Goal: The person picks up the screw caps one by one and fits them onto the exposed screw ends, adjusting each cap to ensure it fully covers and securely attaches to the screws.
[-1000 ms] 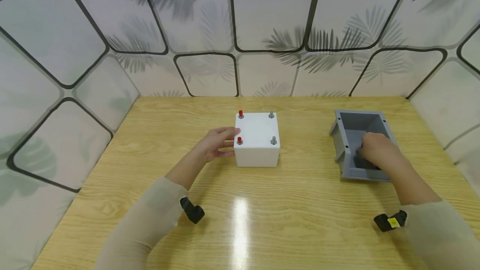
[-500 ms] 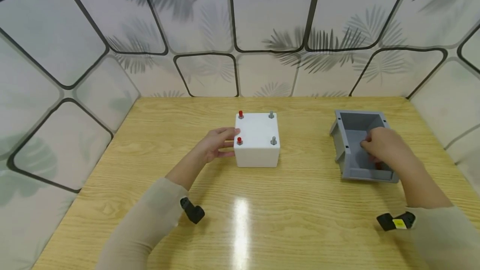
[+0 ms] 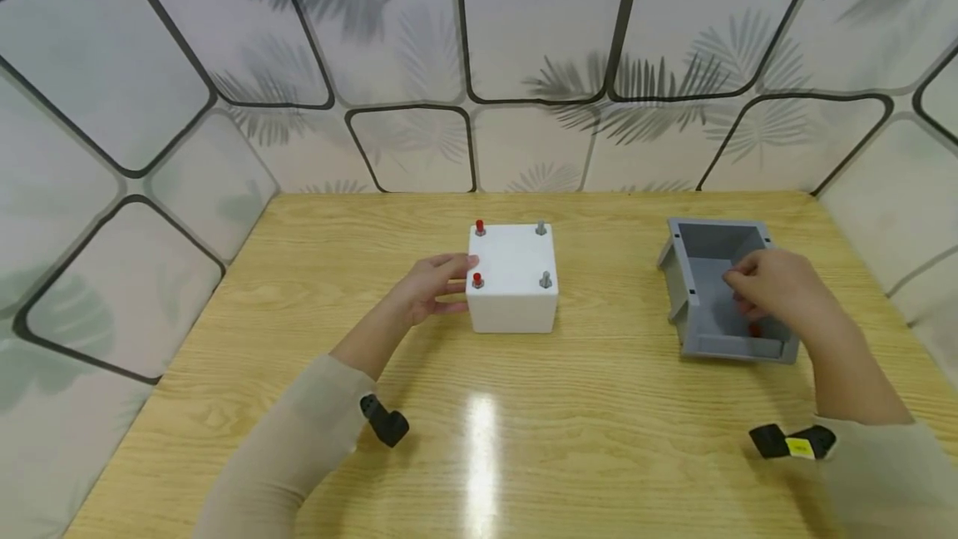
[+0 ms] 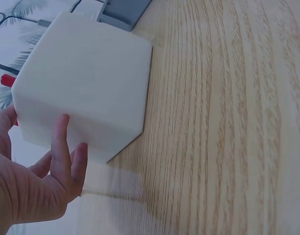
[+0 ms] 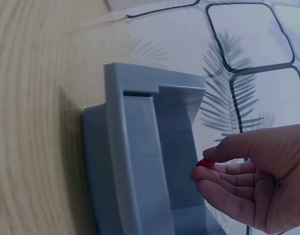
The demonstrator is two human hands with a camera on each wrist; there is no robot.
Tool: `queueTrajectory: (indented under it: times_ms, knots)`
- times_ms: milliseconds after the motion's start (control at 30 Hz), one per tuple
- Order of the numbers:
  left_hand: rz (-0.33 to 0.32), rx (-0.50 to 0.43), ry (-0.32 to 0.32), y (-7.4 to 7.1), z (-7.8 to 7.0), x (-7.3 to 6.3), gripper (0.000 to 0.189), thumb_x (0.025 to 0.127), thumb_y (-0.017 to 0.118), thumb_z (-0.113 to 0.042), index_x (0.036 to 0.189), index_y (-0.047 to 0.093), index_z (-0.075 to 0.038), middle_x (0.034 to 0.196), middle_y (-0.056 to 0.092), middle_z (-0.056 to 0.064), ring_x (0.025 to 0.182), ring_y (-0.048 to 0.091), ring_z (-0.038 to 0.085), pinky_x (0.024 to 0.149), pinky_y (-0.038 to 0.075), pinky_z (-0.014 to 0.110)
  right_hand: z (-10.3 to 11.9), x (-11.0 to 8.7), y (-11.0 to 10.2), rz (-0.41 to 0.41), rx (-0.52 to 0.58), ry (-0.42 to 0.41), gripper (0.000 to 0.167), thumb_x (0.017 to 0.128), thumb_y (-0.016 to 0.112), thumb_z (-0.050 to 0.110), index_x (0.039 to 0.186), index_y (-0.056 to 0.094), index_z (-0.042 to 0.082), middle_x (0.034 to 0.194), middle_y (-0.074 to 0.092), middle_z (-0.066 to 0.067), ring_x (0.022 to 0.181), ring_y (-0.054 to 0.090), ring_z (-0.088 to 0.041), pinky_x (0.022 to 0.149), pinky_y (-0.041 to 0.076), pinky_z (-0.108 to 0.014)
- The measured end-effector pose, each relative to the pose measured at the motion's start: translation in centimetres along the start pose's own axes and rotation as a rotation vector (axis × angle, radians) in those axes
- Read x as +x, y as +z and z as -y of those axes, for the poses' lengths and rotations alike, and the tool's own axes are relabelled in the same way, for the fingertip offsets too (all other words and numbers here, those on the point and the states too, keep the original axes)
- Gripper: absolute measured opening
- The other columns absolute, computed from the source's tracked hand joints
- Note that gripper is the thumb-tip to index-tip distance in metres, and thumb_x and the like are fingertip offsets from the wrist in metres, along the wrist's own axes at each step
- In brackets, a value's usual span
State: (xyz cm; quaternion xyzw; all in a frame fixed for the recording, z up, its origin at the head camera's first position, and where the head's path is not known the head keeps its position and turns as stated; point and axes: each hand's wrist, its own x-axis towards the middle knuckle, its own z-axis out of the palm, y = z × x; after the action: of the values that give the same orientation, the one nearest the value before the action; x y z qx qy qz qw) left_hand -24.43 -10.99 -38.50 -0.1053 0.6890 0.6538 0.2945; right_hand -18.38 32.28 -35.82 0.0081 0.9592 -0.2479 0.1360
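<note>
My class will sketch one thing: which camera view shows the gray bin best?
The head view: nearly the whole gray bin shows, the right hand hiding part. The right wrist view is closer, but its bottom edge cuts the bin off; the left wrist view catches only a piece.

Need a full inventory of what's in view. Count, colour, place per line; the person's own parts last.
white box: 1, white, on the table, centre
red-capped posts: 2, red over metal, left side of box top
bare posts: 2, silver, right side of box top
grey bin: 1, grey, table right
small red piece: 1, red, at the bin's opening
reddish patch: 1, inside the bin, too unclear to identify
table: 1, light wood, under everything
backdrop: pale, dark outlines and leaves, behind and beside table
wrist cameras: 2, black, one per wrist
sleeves: 2, beige, both forearms
left hand: 1, bare, touching the box
right hand: 1, bare, pinching the red piece
</note>
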Motion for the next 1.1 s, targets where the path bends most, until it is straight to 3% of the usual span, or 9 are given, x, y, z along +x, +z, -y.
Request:
queueTrajectory:
  times_ms: [300, 467, 767, 1100]
  knots:
    - [0.008, -0.001, 0.012, 0.0, 0.1, -0.1, 0.056, 0.089, 0.064, -0.037, 0.137, 0.047, -0.013, 0.135, 0.050, 0.009, 0.121, 0.052, 0.027, 0.085, 0.055, 0.035, 0.5, -1.0, -0.6, -0.054, 0.104, 0.000, 0.047, 0.099, 0.045, 0.032, 0.111, 0.057, -0.013, 0.087, 0.068, -0.017, 0.068, 0.068, -0.022, 0.064, 0.057, -0.042]
    - [-0.002, -0.007, 0.006, 0.0, 0.1, -0.1, 0.056, 0.089, 0.064, -0.037, 0.137, 0.047, -0.013, 0.134, 0.051, 0.009, 0.120, 0.053, 0.026, 0.083, 0.056, 0.035, 0.9, -1.3, -0.8, -0.088, 0.115, -0.002, 0.049, 0.099, 0.044, 0.036, 0.113, 0.057, -0.010, 0.086, 0.069, -0.014, 0.068, 0.067, -0.020, 0.065, 0.057, -0.042]
    - [-0.015, -0.005, 0.007, 0.0, 0.1, -0.1, 0.056, 0.089, 0.063, -0.037, 0.137, 0.047, -0.013, 0.134, 0.051, 0.008, 0.120, 0.053, 0.025, 0.083, 0.056, 0.035, 1.8, -2.3, -1.0, -0.179, 0.124, -0.031, 0.048, 0.097, 0.047, 0.041, 0.108, 0.060, -0.004, 0.076, 0.069, -0.004, 0.061, 0.065, -0.012, 0.057, 0.053, -0.027]
    - [-0.013, 0.002, 0.004, 0.0, 0.2, 0.1, 0.056, 0.089, 0.064, -0.037, 0.137, 0.047, -0.014, 0.133, 0.052, 0.008, 0.119, 0.054, 0.025, 0.082, 0.056, 0.033, 2.7, -3.2, -0.8, -0.238, 0.159, -0.040, 0.050, 0.094, 0.049, 0.048, 0.107, 0.059, 0.000, 0.075, 0.069, -0.004, 0.061, 0.065, -0.009, 0.056, 0.050, -0.019]
